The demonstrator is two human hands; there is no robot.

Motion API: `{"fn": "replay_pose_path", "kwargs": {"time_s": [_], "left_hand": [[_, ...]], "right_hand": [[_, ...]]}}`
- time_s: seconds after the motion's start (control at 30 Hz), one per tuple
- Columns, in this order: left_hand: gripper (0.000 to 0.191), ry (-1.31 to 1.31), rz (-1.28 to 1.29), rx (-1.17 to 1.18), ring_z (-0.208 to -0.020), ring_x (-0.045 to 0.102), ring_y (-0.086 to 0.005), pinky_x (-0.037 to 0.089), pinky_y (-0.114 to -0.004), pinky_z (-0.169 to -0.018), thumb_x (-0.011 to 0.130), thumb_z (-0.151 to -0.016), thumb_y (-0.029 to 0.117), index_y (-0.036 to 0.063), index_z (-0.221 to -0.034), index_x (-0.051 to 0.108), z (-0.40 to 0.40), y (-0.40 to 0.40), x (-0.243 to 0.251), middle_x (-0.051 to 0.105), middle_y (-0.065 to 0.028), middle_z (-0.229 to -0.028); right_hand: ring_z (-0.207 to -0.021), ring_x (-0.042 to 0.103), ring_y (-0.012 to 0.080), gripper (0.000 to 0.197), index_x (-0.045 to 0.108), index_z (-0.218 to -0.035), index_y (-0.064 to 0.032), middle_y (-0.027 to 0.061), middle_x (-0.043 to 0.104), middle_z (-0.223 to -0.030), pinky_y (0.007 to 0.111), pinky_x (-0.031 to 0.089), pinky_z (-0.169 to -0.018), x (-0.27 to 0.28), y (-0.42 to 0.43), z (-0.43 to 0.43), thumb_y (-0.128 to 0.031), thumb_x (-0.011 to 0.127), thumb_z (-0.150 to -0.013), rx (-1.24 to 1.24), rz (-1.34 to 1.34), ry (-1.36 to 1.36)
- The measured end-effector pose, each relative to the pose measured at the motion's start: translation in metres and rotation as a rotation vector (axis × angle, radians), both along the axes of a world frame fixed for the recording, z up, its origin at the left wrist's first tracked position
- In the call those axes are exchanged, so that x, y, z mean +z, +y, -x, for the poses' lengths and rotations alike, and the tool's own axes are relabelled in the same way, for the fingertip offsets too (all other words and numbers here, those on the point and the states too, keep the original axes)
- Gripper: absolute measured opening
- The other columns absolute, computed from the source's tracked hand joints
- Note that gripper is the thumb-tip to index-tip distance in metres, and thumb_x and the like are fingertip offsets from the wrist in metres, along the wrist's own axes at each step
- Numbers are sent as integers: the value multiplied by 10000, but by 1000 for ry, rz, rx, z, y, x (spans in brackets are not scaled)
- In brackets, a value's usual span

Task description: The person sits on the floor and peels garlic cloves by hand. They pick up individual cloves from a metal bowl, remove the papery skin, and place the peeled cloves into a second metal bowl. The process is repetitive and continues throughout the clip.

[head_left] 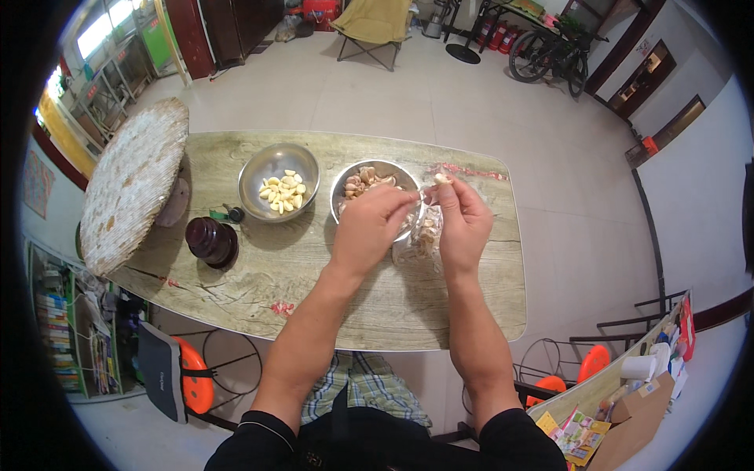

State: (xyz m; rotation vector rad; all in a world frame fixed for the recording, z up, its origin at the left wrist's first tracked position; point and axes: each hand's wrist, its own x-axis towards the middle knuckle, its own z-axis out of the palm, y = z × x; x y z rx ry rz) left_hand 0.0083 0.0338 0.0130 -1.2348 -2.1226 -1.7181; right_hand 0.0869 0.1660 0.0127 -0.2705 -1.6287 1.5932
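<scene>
My right hand point(463, 224) holds a garlic clove point(442, 178) between thumb and fingers, right of the steel bowl of garlic. My left hand point(371, 224) reaches over that bowl, fingertips drawn together close to the clove; whether they grip a piece of skin is unclear. Under the hands, the steel bowl point(337, 183) contains unpeeled garlic point(366, 176), partly covered by my left hand. A crumpled clear plastic bag point(425, 242) with papery skins lies against its right side. Further left, a second steel bowl point(250, 176) holds several peeled cloves point(283, 192).
A large round ribbed board point(138, 182) leans up at the wood-patterned table's point(389, 318) left end. Beside it stand a dark red-brown turned vessel point(212, 242) and a green-strapped black item point(231, 214). Orange stools point(194, 375) sit below the near edge; a cluttered side table point(624, 406) is at right.
</scene>
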Motion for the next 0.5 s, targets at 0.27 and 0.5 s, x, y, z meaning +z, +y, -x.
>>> {"fn": "replay_pose_path", "kwargs": {"time_s": [0.27,0.5], "left_hand": [[167,343,234,-30,-898,664,-258,504,-384,-871,817,-805,169,80,-896,709,-5,-1,7,696,-51,-896],[333,112,247,2,-1010,654,-269,512,-413,-957,792,-846,131,55,-1131,637,-4,-4,3,685,-124,-1018]], "right_hand": [[-873,675,117,260,700,-1192,75,88,757,-950,253,541,-792,2,5,-2,-114,648,-1021,-34,-30,-46],[-899,687,125,218,730,-1147,62,103,764,-994,265,543,-803,5,2,-5,-82,669,-995,-41,-94,-130]]}}
